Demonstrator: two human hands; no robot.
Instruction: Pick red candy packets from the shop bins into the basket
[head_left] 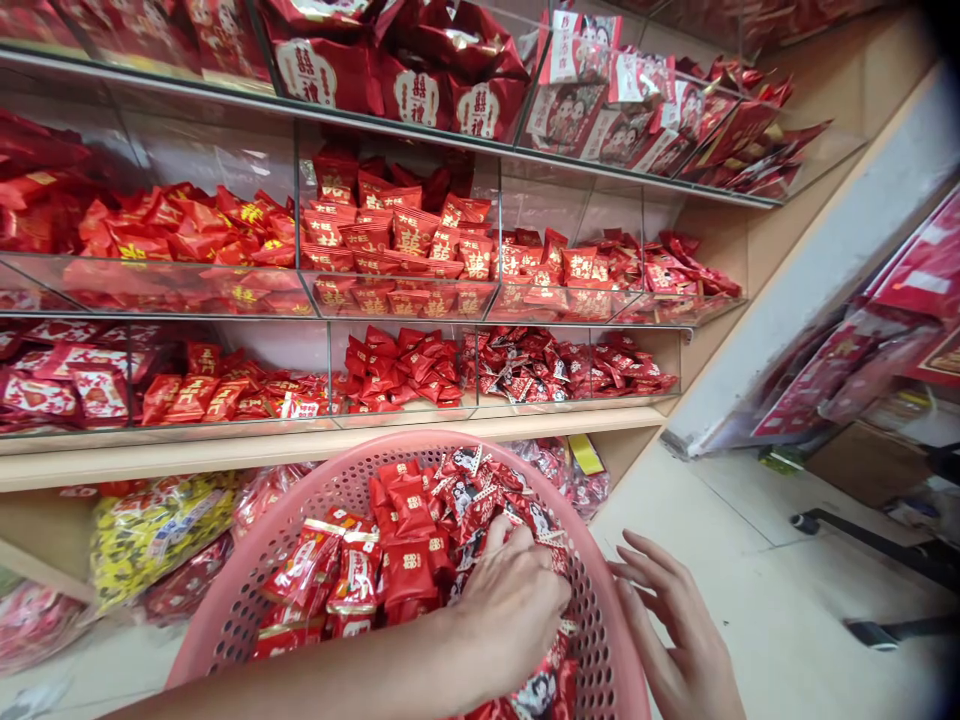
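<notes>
A pink perforated plastic basket [225, 590] stands below the shelves, holding several kinds of red wrapped candies. My left hand [517, 595] reaches across it, fingers curled down among the red, black and white patterned candies [472, 490]; the fingertips are hidden there. Beside that hand lie plain red candies with gold print [409, 570]. Shiny red packets with white and gold print [356, 575] fill the basket's left side. At the outside of the right rim is my right hand [679, 625], fingers apart and holding nothing, the fingertips close to or touching the rim.
Shelves with clear dividers carry red candy packets [409, 235] and larger red bags [322, 75]. A wooden ledge [150, 460] runs just behind the basket. Beneath it sits a yellow bag [161, 535]. Black chair legs [862, 545] stand on the tiled floor [720, 520] at right.
</notes>
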